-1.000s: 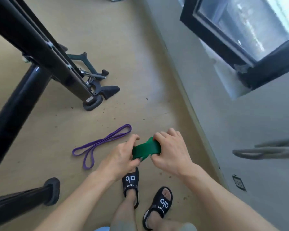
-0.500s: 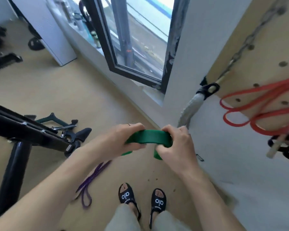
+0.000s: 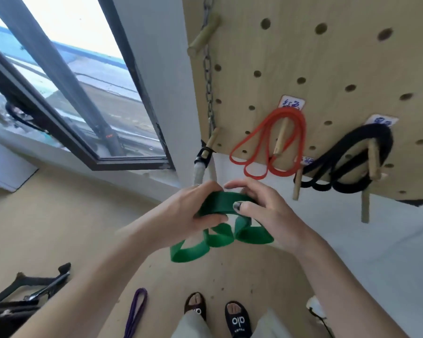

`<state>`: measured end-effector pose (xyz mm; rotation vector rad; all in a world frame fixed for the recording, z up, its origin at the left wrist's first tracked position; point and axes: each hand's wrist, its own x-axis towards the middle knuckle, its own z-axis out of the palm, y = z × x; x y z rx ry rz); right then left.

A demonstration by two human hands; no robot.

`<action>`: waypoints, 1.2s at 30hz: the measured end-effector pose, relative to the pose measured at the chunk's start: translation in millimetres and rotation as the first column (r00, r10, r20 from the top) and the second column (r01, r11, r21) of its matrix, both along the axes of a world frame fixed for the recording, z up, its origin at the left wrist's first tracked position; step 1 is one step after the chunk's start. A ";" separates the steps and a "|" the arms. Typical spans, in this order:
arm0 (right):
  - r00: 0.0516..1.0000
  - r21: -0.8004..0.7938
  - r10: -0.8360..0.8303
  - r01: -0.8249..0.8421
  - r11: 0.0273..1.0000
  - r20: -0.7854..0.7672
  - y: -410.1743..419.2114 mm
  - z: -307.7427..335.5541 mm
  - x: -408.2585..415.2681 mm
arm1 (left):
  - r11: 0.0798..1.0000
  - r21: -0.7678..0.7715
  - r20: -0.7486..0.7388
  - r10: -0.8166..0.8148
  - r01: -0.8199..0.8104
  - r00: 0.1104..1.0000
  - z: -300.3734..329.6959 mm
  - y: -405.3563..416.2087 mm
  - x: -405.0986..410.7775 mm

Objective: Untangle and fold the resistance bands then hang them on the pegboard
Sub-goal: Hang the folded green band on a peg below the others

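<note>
Two bands already hang on the wooden pegboard (image 3: 327, 57): a black band (image 3: 347, 162) and a red band (image 3: 269, 147). Below it, the left hand (image 3: 188, 213) and right hand (image 3: 266, 211) both grip the folded green resistance band (image 3: 220, 215), its loops hanging down. A purple band (image 3: 136, 311) lies on the floor, probably still unfolded.

Both forearms are bare, with no sleeves in view. The left hand (image 3: 181, 211) has a thin ring on one finger; the right hand (image 3: 266, 211) has a dark-painted thumbnail. Light grey trousers (image 3: 193, 325) reach the ankles. Black open-toed sandals (image 3: 237, 319) carry white "alo" lettering on the strap.
</note>
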<state>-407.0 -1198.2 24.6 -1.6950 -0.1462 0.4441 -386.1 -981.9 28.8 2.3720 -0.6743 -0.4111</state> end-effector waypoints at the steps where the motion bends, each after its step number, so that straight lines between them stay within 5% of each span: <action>1: 0.996 0.059 -0.086 0.088 0.994 -0.027 -3.2 -0.7 -3.6 | 1.000 -0.007 0.001 -0.020 0.020 1.000 0.7 -5.8 3.0; 5: 0.891 0.128 -0.445 0.453 0.882 -0.086 -11.4 -6.1 -18.8 | 0.988 -0.020 0.005 -0.154 0.154 0.988 -2.8 -27.9 15.9; 10: 0.764 0.133 -0.637 0.645 0.753 -0.097 -36.2 -11.1 -29.5 | 0.938 -0.014 0.003 -0.346 0.346 0.938 -21.1 -55.9 41.3; 17: 0.682 0.099 -0.720 0.731 0.675 -0.127 -89.3 -30.6 -19.9 | 0.955 -0.151 -0.143 -0.276 0.254 0.950 -40.0 -114.0 63.0; 36: 0.696 -0.158 -0.700 0.682 0.714 -0.161 -134.1 -124.8 48.1 | 0.989 -0.008 -0.141 -0.150 0.150 0.979 -113.5 -176.8 117.7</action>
